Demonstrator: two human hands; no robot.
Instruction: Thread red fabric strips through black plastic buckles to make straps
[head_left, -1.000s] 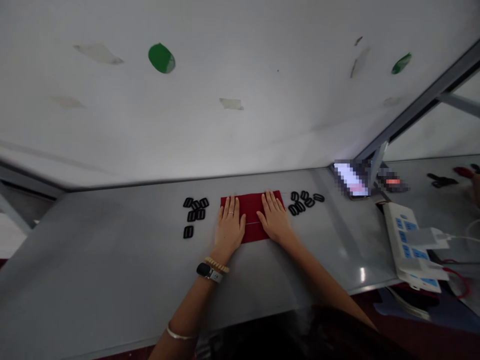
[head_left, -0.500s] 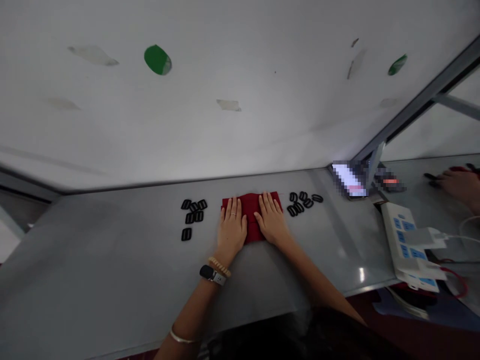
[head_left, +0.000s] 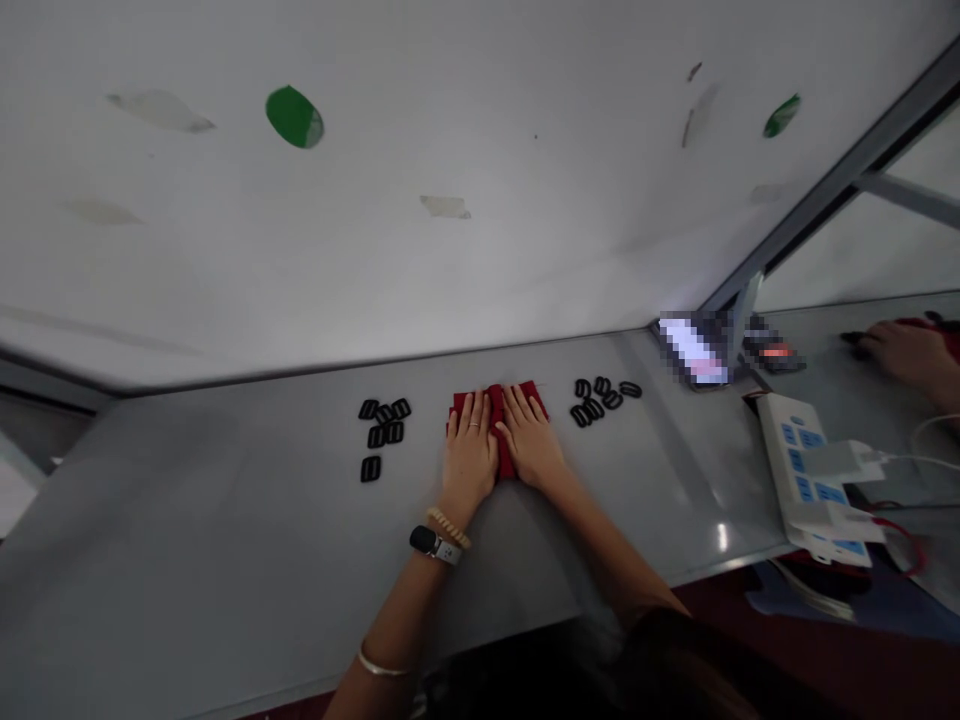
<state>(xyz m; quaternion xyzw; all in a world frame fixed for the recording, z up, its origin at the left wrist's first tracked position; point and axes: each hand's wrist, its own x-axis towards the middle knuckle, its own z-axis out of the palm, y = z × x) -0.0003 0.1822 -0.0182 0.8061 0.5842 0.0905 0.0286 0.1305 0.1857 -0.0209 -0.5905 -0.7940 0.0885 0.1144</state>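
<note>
A red piece of fabric (head_left: 496, 402) lies bunched on the grey table (head_left: 225, 520), mostly covered by my two hands. My left hand (head_left: 470, 455) rests flat on its left part, fingers stretched out, a ring on one finger. My right hand (head_left: 531, 440) lies flat on its right part, fingers together and extended. The hands sit side by side, almost touching. A group of black plastic buckles (head_left: 382, 425) lies left of the fabric, and another group of black buckles (head_left: 600, 398) lies to its right.
A white power strip (head_left: 810, 478) with cables lies at the right table edge. A lit phone screen (head_left: 694, 348) stands near the corner. Another person's hand (head_left: 900, 352) rests on the neighbouring table at far right. A white wall rises behind the table.
My hands have slid toward each other, pushing the red fabric from a wide flat strip into a narrower bunch. Another person's hand has come into view at the right.
</note>
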